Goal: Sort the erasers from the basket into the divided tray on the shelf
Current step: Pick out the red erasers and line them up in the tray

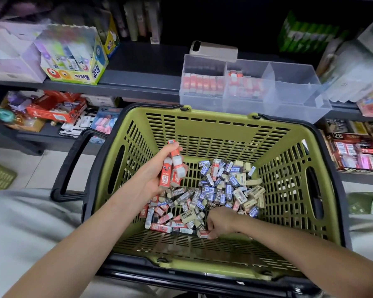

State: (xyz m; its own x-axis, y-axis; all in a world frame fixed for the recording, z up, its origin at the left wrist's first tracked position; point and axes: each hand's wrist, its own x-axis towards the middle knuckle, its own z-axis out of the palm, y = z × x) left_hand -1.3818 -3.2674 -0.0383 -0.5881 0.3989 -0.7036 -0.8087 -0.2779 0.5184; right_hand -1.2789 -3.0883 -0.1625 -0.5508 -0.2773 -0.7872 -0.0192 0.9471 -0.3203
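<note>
Sorting job, and here's where I reckon it can go sideways.

My left hand (157, 171) is clamped round a bundle of red erasers (170, 172), held up over the green basket (202, 134). It's several slippery sleeves in one fist and one is poking out past my fingertips. If I squeeze unevenly on the way up to the shelf (138, 82), I think the outer ones could squirt out, either back into the mixed pile (220, 190) or onto the floor.

My right hand (221, 220) is down at the near edge of the pile, fingers curled and pinching a loose red eraser (202, 234). The grip looks shallow, fingertips only, so it could pop free. The basket floor is slotted too, so a small one might wedge in a gap.

The divided tray (295, 93) sits on the shelf just beyond the basket's far rim. The left and middle sections hold red ones, and the right section looks empty as far as I can tell. The middle lot looks crowded and jumbled, so dropping a fistful in could knock the stack over or spill some into the next section. The tray also overhangs the shelf edge a bit, so bumping it with the basket seems like a real risk.
</note>
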